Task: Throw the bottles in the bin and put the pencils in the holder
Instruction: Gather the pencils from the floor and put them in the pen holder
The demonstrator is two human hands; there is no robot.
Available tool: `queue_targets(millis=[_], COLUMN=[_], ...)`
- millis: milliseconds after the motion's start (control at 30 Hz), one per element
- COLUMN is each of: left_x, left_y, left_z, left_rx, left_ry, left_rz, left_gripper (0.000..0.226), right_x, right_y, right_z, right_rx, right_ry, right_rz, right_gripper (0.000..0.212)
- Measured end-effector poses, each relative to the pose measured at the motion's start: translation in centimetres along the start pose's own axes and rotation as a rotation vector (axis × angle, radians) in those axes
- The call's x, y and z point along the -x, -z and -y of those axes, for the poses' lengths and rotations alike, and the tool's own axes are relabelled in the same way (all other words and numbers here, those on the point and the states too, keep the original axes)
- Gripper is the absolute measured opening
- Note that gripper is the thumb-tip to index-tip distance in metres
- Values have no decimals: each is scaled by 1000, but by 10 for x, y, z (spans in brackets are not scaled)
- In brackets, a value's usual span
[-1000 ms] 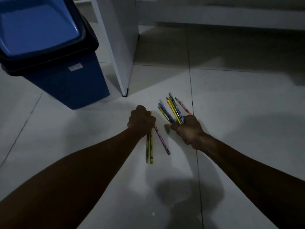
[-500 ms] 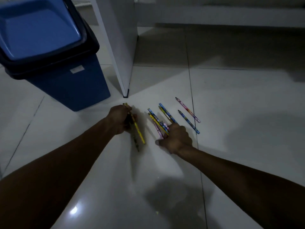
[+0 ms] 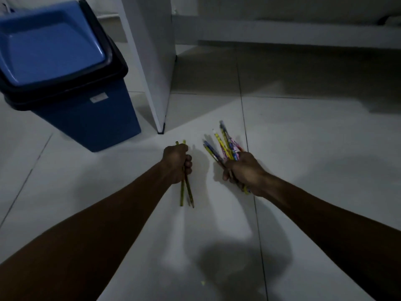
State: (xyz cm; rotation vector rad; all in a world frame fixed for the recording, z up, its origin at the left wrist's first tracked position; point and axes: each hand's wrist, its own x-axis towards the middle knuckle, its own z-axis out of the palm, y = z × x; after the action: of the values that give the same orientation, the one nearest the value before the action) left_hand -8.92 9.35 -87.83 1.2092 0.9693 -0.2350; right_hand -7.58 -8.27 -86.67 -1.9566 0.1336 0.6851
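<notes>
**Both fists full of pencils above the floor**

Nearest, two bare forearms reach forward over the pale tiled floor (image 3: 303,148). The left hand (image 3: 176,165) is clenched around two yellow-green pencils (image 3: 186,192); their long ends stick out below the fist toward the camera, short tips showing above the knuckles. Just beside it, the right hand (image 3: 245,170) grips a bundle of coloured pencils (image 3: 225,144), which fans up and away from the curled fingers, a short stub poking out under the palm. Farther off to the left stands the blue bin (image 3: 86,114), lid closed, next to a white panel (image 3: 152,61).
</notes>
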Motion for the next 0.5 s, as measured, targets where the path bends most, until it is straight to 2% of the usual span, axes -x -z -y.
queue_targets(millis=[100,167,233,300,367,500], left_x=[1,-2,-4,-4,0,1], left_y=[-18,-30,-43,-52,-60,-70], left_z=[8,14,17,17,15,11], left_rx=[-90,-159,-250,-336,-378,-479], left_ry=[-12,-38,-137,-189,-220,-247], left_rz=[21,-26,-97,-165,-200,-228], left_gripper=[34,24,41,48,42,36], right_x=[-4,-6,-6,-6,-7,-6], right_y=[23,35,45,52,57,62], right_z=[1,1,0,-4,-7,-12], right_rx=[-154,-253,-336,-367,-373,-376], right_ry=[-46,-103,-157,-189,-201,-182], right_rz=[-22,-7,9,11,9,-21], right_gripper=[20,18,12,6,7,23])
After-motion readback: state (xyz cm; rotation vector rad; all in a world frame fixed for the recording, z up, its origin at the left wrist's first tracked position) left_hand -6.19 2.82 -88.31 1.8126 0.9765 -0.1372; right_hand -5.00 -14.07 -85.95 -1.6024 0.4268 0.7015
